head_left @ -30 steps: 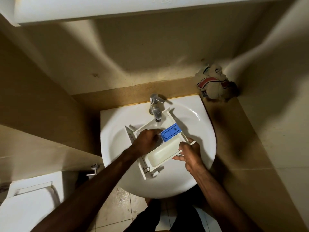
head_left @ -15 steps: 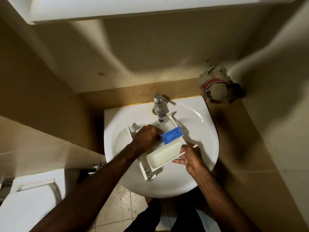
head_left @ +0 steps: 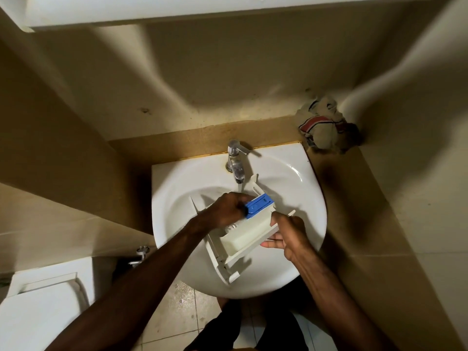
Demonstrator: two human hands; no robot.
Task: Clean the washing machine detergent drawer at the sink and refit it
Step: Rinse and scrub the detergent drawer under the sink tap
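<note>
A white detergent drawer [head_left: 243, 238] with a blue insert [head_left: 259, 205] lies tilted over the white sink [head_left: 177, 198], its far end under the chrome tap [head_left: 236, 163]. My left hand [head_left: 228, 209] is inside the drawer's middle part, fingers curled down beside the blue insert; what the fingertips touch is hidden. My right hand [head_left: 290, 234] grips the drawer's right side wall, thumb on top and fingers underneath. I cannot tell whether water runs from the tap.
A crumpled striped cloth [head_left: 321, 127] lies on the brown counter ledge [head_left: 359, 211] at the back right corner. A white toilet [head_left: 38, 305] stands at the lower left, with a wall valve [head_left: 140, 253] beside it. Tiled floor [head_left: 177, 315] shows below the sink.
My left hand has slid a little farther toward the tap beside the blue insert. The right hand keeps its hold on the drawer's side. The view has shifted slightly.
</note>
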